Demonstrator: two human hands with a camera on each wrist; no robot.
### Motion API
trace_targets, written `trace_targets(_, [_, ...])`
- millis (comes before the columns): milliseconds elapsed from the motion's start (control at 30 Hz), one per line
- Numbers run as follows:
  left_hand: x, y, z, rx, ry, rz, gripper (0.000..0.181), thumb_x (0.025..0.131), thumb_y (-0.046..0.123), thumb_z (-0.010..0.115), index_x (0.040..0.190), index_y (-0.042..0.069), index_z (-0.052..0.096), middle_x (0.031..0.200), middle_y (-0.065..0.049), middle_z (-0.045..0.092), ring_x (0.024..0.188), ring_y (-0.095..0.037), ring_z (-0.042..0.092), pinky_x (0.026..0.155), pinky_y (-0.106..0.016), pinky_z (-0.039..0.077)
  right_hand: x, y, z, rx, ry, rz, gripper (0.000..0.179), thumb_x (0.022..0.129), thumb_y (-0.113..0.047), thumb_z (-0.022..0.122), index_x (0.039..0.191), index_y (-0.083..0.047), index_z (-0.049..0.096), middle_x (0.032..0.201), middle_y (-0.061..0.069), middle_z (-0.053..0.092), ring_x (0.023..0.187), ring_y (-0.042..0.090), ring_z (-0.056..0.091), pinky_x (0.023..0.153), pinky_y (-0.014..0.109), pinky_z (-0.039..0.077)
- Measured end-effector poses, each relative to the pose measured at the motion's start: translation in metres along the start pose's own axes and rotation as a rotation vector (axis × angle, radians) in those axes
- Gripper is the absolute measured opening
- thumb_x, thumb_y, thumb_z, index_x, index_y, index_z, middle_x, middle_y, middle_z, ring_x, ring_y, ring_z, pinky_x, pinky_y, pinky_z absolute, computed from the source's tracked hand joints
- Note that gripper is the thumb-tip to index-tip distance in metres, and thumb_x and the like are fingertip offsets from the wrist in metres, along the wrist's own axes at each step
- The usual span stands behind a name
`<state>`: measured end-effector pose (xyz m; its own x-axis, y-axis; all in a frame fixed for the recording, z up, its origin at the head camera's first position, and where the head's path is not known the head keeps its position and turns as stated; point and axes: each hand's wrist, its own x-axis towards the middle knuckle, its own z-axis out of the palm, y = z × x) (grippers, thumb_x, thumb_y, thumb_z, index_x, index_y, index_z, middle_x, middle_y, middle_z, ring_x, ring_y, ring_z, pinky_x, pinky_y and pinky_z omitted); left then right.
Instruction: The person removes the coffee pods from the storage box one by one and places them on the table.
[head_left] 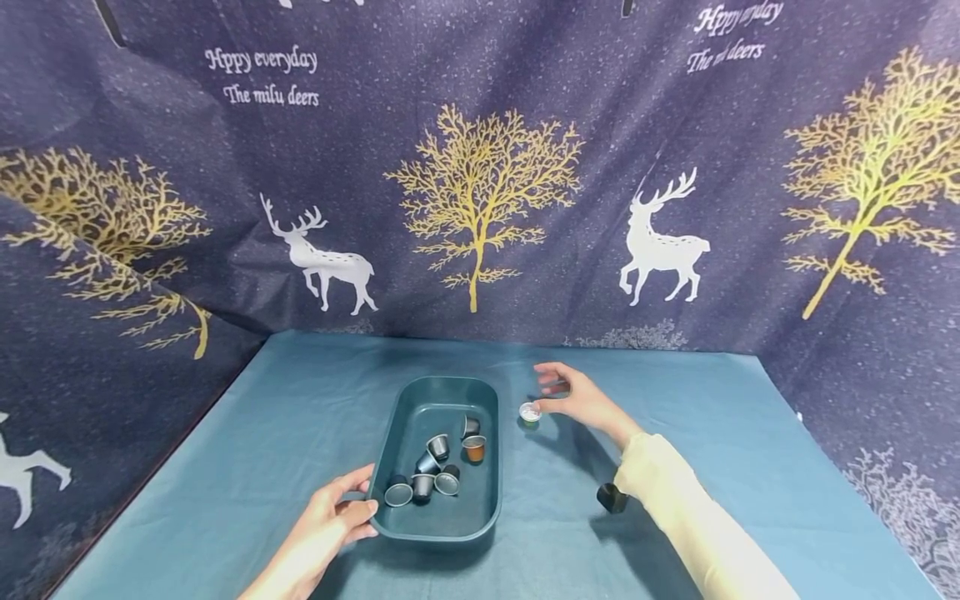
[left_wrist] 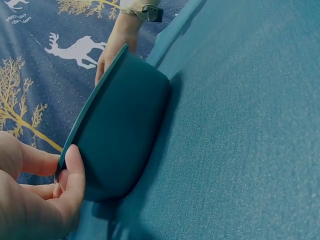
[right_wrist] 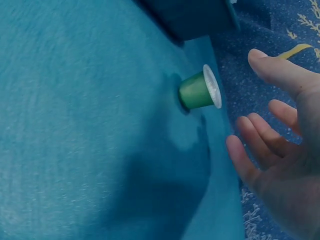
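Observation:
A dark teal plastic tray (head_left: 438, 525) holds several coffee capsules, among them an orange-brown capsule (head_left: 474, 449) and several dark or grey ones. At the tray's near left corner, my left hand (head_left: 330, 517) pinches the rim, with the thumb on one side and fingers on the other; the left wrist view shows this grip (left_wrist: 55, 190). To the right of the tray, a green coffee capsule (right_wrist: 196, 91) stands on the cloth with its pale foil lid up. My right hand (head_left: 566, 393) hovers beside that capsule, thumb and fingers spread apart, nothing between them.
Blue-teal cloth (head_left: 247, 467) covers the table. Behind it hangs a dark blue curtain (head_left: 525, 67) printed with deer and gold trees. By the right sleeve is a small black device (head_left: 612, 497), seen attached at the wrist in the left wrist view.

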<state>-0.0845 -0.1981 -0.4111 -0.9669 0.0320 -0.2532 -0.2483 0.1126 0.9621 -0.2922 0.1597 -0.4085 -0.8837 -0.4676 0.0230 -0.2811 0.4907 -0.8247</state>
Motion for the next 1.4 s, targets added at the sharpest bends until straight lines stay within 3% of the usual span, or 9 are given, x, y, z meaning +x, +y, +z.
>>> trace_targets(500, [0.000, 0.001, -0.001, 0.012, 0.004, -0.015, 0.059, 0.096, 0.006, 0.053, 0.149, -0.010, 0.032, 0.123, -0.017, 0.041, 0.096, -0.021, 0.061, 0.078, -0.030, 0.057, 0.009, -0.034, 0.002, -0.046, -0.018, -0.091, 0.057, 0.089, -0.023, 0.075, 0.139, -0.010, 0.053, 0.129, 0.021, 0.061, 0.122, 0.038, 0.058, 0.099, 0.045, 0.050])
trace_targets(833, [0.001, 0.000, -0.002, 0.014, -0.008, -0.008, 0.061, 0.096, 0.006, 0.054, 0.149, -0.011, 0.031, 0.123, -0.018, 0.041, 0.095, -0.021, 0.061, 0.078, -0.030, 0.056, 0.018, -0.058, 0.005, -0.081, -0.059, -0.086, 0.053, 0.088, -0.028, 0.075, 0.136, -0.017, 0.056, 0.124, 0.007, 0.065, 0.121, 0.034, 0.059, 0.099, 0.042, 0.052])
trace_targets(1400, [0.000, 0.001, 0.000, 0.013, 0.004, -0.004, 0.061, 0.095, 0.006, 0.055, 0.148, -0.011, 0.032, 0.124, -0.019, 0.040, 0.094, -0.021, 0.061, 0.077, -0.030, 0.057, 0.031, -0.083, 0.026, -0.106, -0.192, -0.138, 0.041, 0.090, -0.029, 0.072, 0.129, -0.017, 0.062, 0.130, 0.015, 0.064, 0.122, 0.029, 0.060, 0.102, 0.043, 0.050])
